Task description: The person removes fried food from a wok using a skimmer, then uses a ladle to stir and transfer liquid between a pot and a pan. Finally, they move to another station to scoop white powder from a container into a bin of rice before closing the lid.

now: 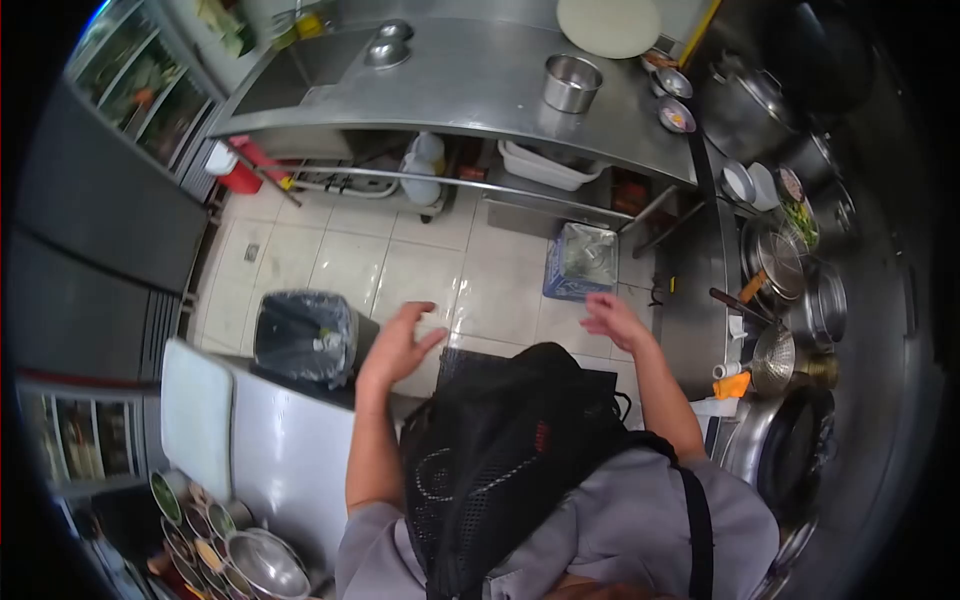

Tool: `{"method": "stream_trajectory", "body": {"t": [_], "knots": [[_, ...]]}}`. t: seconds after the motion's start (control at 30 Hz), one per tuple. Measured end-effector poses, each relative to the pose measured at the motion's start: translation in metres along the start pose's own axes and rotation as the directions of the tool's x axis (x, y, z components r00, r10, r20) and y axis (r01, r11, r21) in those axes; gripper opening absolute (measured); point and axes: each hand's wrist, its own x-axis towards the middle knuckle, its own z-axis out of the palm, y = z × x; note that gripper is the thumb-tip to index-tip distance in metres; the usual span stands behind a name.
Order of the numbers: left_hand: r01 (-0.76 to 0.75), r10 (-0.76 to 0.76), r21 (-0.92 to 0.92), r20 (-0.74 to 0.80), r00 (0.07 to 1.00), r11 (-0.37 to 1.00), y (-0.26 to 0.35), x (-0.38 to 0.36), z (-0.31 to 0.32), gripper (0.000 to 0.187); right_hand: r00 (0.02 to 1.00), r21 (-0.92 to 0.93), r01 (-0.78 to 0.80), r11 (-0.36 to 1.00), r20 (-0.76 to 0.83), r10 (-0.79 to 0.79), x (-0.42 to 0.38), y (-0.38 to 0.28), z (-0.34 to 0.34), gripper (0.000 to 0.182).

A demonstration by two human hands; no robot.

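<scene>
My left hand (pixel 402 342) is raised over the tiled floor, its fingers apart and nothing in it. The trash bin (pixel 305 337) with a plastic liner stands just left of it. My right hand (pixel 612 320) also hangs in the air, empty with its fingers spread, in front of a blue crate (pixel 582 262) on the floor. Between my forearms a black bag (pixel 520 430) lies against my chest, with a strap over the grey shirt. Neither hand appears to touch anything.
A steel counter (pixel 470 90) crosses ahead, carrying a metal pot (pixel 572 83) and bowls. At right, a stove area holds pans and strainers (pixel 773 358). At left, a steel table (pixel 290 440) bears a white cutting board (pixel 197 420) and metal containers.
</scene>
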Motion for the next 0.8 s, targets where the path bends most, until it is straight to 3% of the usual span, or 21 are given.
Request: {"method": "stream_trajectory", "body": {"t": [0.1, 0.23, 0.3, 0.37, 0.4, 0.47, 0.5, 0.53, 0.6, 0.67, 0.77, 0.8], "knots": [[0.037, -0.029, 0.059, -0.141, 0.990, 0.998, 0.002, 0.058, -0.047, 0.048, 0.994, 0.273, 0.094, 0.957, 0.028, -0.106, 0.092, -0.091, -0.010, 0.051], [0.086, -0.062, 0.076, -0.272, 0.960, 0.993, -0.036, 0.116, -0.095, 0.047, 0.938, 0.250, 0.306, 0.919, -0.246, -0.245, 0.257, -0.254, -0.038, 0.067], [0.203, -0.172, 0.045, -0.373, 0.912, 0.978, -0.062, 0.116, -0.107, 0.046, 0.944, 0.348, 0.270, 0.898, -0.278, -0.176, 0.315, -0.326, -0.051, 0.066], [0.340, -0.298, 0.012, -0.453, 0.840, 0.940, -0.088, 0.089, -0.118, 0.044, 0.964, 0.484, 0.200, 0.852, -0.254, -0.082, 0.395, -0.356, -0.081, 0.068], [0.429, -0.386, -0.034, -0.503, 0.773, 0.903, -0.099, 0.072, -0.117, 0.043, 0.960, 0.508, 0.220, 0.833, -0.266, -0.091, 0.419, -0.366, -0.084, 0.060], [0.591, -0.619, -0.257, -0.545, 0.566, 0.765, -0.115, 0.040, -0.114, 0.039, 0.917, 0.435, 0.289, 0.853, -0.382, -0.116, 0.486, -0.363, -0.096, 0.034], [0.620, -0.667, -0.315, -0.565, 0.486, 0.718, -0.118, 0.022, -0.107, 0.039, 0.922, 0.432, 0.337, 0.836, -0.332, -0.200, 0.525, -0.351, -0.116, 0.028], [0.621, -0.691, -0.370, -0.589, 0.418, 0.691, -0.121, 0.007, -0.100, 0.038, 0.912, 0.473, 0.368, 0.800, -0.352, -0.211, 0.514, -0.360, -0.097, 0.031], [0.622, -0.729, -0.460, -0.625, 0.280, 0.633, -0.118, -0.012, -0.094, 0.036, 0.842, 0.383, 0.394, 0.835, -0.514, -0.162, 0.492, -0.389, -0.021, 0.033], [0.597, -0.748, -0.532, -0.638, 0.183, 0.601, -0.126, -0.020, -0.096, 0.036, 0.770, 0.272, 0.505, 0.819, -0.571, -0.285, 0.512, -0.401, 0.038, 0.038], [0.568, -0.740, -0.578, -0.668, 0.083, 0.586, -0.154, -0.015, -0.126, 0.035, 0.862, 0.288, 0.477, 0.830, -0.340, -0.377, 0.544, -0.446, 0.128, 0.037], [0.541, -0.705, -0.568, -0.707, 0.065, 0.620, -0.169, -0.015, -0.139, 0.034, 0.818, 0.214, 0.562, 0.799, -0.292, -0.496, 0.533, -0.466, 0.175, 0.036]]}}
